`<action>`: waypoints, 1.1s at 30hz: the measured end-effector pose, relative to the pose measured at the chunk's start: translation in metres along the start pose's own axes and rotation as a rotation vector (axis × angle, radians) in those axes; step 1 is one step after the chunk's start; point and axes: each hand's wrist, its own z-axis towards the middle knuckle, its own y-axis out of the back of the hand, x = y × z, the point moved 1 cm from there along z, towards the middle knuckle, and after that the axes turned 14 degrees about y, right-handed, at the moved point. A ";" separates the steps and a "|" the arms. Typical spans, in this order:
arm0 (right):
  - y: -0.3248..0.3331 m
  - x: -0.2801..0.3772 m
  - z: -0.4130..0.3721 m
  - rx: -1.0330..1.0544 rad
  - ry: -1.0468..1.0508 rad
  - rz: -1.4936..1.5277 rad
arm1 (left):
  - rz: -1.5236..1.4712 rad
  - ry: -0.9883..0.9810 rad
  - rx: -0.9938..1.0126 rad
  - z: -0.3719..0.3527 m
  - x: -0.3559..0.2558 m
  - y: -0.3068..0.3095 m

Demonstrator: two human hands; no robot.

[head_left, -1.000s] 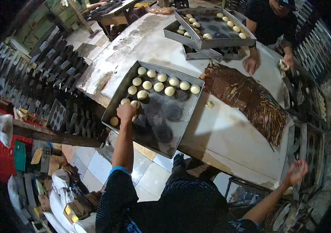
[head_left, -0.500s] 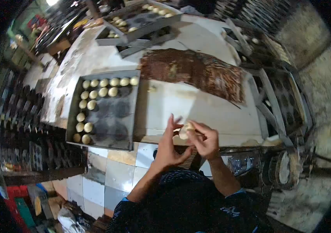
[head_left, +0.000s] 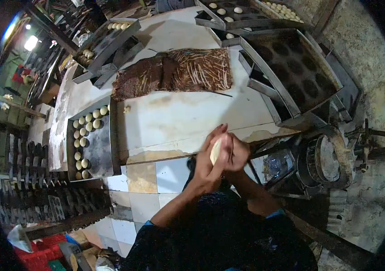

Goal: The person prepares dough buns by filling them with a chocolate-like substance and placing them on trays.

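Observation:
A pale piece of dough [head_left: 215, 152] is pressed between my two hands, in front of my body near the table's front edge. My left hand [head_left: 205, 166] cups it from the left, while my right hand [head_left: 237, 154] closes over it from the right. Fingers overlap and cover part of the dough. To the left, a metal tray [head_left: 115, 151] bears rows of round dough balls [head_left: 83, 132]. Beyond my hands lies a dark brown mat of filling [head_left: 170, 74], partly scored into pale strips.
The white table [head_left: 174, 117] spans the middle. Stacked metal trays stand at the right [head_left: 287, 97] and far left [head_left: 131, 29], several with dough balls. A round metal machine part [head_left: 328, 158] sits below the table's right side. Racks [head_left: 25, 203] stand at left.
My left hand was open beside the dough in my right hand; both hands have now closed together around it. The view has turned right, so the tray and mat appear further left.

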 end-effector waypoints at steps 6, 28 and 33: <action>-0.030 -0.081 0.011 0.249 -0.082 -0.292 | -0.207 0.633 -0.054 0.034 0.020 0.043; -0.081 -0.262 0.057 1.206 -0.367 -0.739 | -0.818 0.637 -0.335 0.122 0.130 0.255; -0.144 -0.266 0.082 1.060 -0.009 -0.590 | -0.792 0.662 -0.419 0.130 0.135 0.262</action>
